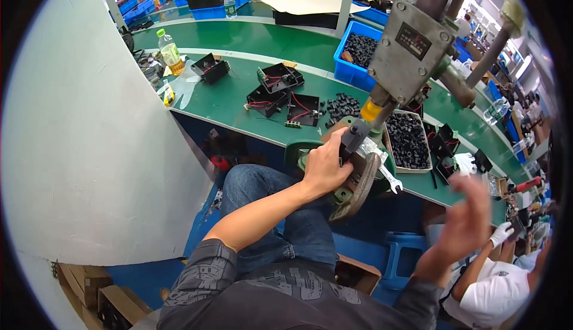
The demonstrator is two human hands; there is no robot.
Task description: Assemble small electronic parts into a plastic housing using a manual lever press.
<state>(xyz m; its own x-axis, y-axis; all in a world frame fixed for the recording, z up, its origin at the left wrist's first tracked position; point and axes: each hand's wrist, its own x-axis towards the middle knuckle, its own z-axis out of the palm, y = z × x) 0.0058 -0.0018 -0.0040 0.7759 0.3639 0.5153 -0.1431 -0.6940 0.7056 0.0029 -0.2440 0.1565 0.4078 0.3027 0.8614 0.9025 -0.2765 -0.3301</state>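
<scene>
My left hand (pixel 325 167) grips a small black plastic box (pixel 353 139), its fingers wrapped over the near side. The box stands on the base of a bench press (pixel 412 49), beneath the yellow collar (pixel 370 111) of its head. Off to the right, my right hand (pixel 459 231) is raised and smeared by motion; its fingers cannot be made out clearly. A metal wrench (pixel 391 178) lies by the press base, and a curved metal handle or rim (pixel 360 196) sits just below the box.
Open black boxes with red wires (pixel 280 78) lie on the green bench (pixel 218 106). Small black parts fill a white tray (pixel 408 145) and a blue bin (pixel 352 73). A drink bottle (pixel 171 54) stands at left. At right, a co-worker's gloved hand (pixel 501 234) is near.
</scene>
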